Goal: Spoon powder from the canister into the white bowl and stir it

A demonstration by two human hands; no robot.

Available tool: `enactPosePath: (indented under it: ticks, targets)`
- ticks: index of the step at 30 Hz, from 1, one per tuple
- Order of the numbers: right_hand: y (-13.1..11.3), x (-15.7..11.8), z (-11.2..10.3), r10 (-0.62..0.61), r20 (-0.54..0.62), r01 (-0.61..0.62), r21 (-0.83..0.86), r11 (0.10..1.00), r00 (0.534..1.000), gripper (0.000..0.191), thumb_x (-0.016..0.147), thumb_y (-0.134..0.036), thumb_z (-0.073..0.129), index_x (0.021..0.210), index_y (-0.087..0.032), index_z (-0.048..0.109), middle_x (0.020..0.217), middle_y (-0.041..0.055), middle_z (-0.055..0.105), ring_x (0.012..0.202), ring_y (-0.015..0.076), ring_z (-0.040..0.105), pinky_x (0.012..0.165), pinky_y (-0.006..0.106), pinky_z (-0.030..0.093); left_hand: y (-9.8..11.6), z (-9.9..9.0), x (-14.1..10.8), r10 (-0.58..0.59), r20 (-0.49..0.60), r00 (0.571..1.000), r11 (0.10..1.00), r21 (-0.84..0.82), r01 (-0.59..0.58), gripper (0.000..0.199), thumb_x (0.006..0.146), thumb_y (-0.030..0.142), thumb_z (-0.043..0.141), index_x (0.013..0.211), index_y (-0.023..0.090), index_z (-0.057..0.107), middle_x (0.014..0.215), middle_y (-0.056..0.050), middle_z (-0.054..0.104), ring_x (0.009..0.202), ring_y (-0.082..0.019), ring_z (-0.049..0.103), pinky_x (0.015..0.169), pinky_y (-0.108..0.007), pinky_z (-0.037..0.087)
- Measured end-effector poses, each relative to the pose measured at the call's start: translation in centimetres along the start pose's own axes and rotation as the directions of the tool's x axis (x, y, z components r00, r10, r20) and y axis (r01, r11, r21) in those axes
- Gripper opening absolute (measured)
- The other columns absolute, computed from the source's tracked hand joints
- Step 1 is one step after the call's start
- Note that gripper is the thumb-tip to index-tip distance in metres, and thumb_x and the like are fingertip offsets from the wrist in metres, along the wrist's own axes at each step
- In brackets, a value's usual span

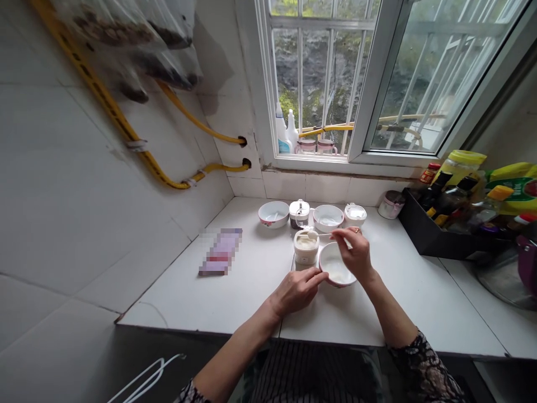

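My right hand [356,253] pinches the thin handle of a small white spoon [324,234]. The spoon's far end is over the mouth of a white lidded jar [306,256], which stands open with pale contents inside. A white bowl [333,268] with a coloured rim sits just right of the jar, below my right hand. Its near left rim is held between the fingertips of my left hand [298,291]. Some whitish stuff seems to lie in the bowl, too faint to name.
Behind stand a bowl [273,215], a jar with dark contents [299,215], another bowl [328,219] and a white jar [354,214]. A black box of bottles [423,235] stands at right. A blurred-out purple item [221,252] lies left on the white counter [184,302].
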State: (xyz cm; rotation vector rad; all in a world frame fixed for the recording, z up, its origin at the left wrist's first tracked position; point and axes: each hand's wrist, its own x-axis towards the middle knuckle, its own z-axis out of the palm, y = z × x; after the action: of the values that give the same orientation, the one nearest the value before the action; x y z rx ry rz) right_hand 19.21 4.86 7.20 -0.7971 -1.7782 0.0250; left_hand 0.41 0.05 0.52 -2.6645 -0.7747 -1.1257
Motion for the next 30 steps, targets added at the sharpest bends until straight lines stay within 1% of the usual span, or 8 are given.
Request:
enactPosePath:
  ticks: [2,5,8,10,11,14,19,30]
  targets:
    - [0.4,0.4,-1.1,0.217,0.006,-0.216,0.075,0.973,0.976,0.012,0.088,-0.025,0.058,0.086,-0.019,0.068,0.069,0.004,0.072,0.068,0.0191,0.065,0.074,0.035,0.048,0.0,-0.1,0.0,0.001,0.002,1.0,1.0,-0.008,-0.001,0.033,0.09,0.005,0.038,0.115,0.014,0.057,0.096,-0.009,0.069,0.077,-0.015,0.068,0.057,-0.022,0.056]
    - [1.3,0.8,-3.1,0.435,0.169,-0.456,0.122,0.881,0.885,0.017,0.084,-0.032,0.059,0.083,-0.018,0.067,0.067,0.003,0.069,0.064,0.0183,0.063,0.066,0.032,0.049,0.0,-0.2,0.0,-0.002,0.018,1.0,1.0,-0.022,0.002,0.034,0.091,0.006,0.037,0.118,0.013,0.056,0.099,-0.01,0.069,0.082,-0.015,0.069,0.062,-0.023,0.058]
    - [2.3,0.6,-4.4,0.488,0.404,-0.538,0.014,0.843,0.774,0.017,0.081,-0.03,0.056,0.076,-0.018,0.067,0.062,0.0015,0.067,0.06,0.0162,0.06,0.062,0.029,0.047,0.0,-0.3,0.0,0.002,0.024,1.0,0.999,-0.035,-0.001,0.034,0.092,0.006,0.037,0.119,0.013,0.056,0.1,-0.01,0.069,0.084,-0.015,0.069,0.064,-0.023,0.058]
    - [2.8,0.2,-4.7,0.501,0.482,-0.527,-0.092,0.845,0.719,0.017,0.081,-0.026,0.053,0.075,-0.019,0.067,0.062,0.001,0.067,0.061,0.0151,0.059,0.062,0.028,0.045,0.0,-0.3,0.0,-0.001,0.024,1.0,0.999,-0.039,0.002,0.034,0.092,0.005,0.037,0.12,0.013,0.055,0.101,-0.01,0.069,0.085,-0.015,0.069,0.065,-0.023,0.059]
    - [2.9,0.1,-4.6,0.505,0.497,-0.515,-0.13,0.847,0.706,0.017,0.081,-0.025,0.053,0.075,-0.019,0.068,0.063,0.001,0.067,0.061,0.0148,0.059,0.062,0.027,0.044,0.0,-0.3,-0.1,-0.004,0.029,1.0,0.999,-0.04,0.005,0.035,0.092,0.005,0.037,0.12,0.013,0.055,0.101,-0.01,0.069,0.086,-0.016,0.069,0.065,-0.023,0.059]
    - [2.7,-0.2,-4.0,0.497,0.534,-0.501,-0.151,0.852,0.684,0.018,0.082,-0.024,0.052,0.075,-0.018,0.068,0.063,0.0012,0.067,0.06,0.0143,0.057,0.063,0.027,0.043,0.0,-0.3,-0.2,-0.013,0.051,0.999,0.999,-0.039,0.015,0.035,0.093,0.006,0.037,0.121,0.013,0.055,0.102,-0.011,0.069,0.088,-0.017,0.069,0.066,-0.024,0.059]
    - [2.3,-0.2,-3.3,0.494,0.599,-0.566,-0.08,0.82,0.63,0.017,0.079,-0.023,0.054,0.072,-0.018,0.068,0.063,0.0019,0.068,0.062,0.0147,0.057,0.061,0.026,0.042,-0.1,-0.2,-0.3,-0.014,0.06,0.998,0.999,-0.036,0.016,0.036,0.092,0.007,0.037,0.122,0.014,0.055,0.103,-0.011,0.069,0.088,-0.016,0.069,0.067,-0.024,0.059]
    - [2.9,0.0,-3.8,0.608,0.508,-0.675,-0.07,0.735,0.61,0.017,0.075,-0.029,0.056,0.07,-0.018,0.068,0.06,0.0015,0.068,0.06,0.0144,0.054,0.06,0.027,0.039,-0.1,-0.2,-0.3,-0.017,0.052,0.999,0.999,-0.036,0.019,0.037,0.092,0.006,0.037,0.124,0.015,0.054,0.102,-0.011,0.068,0.088,-0.016,0.069,0.068,-0.023,0.059]
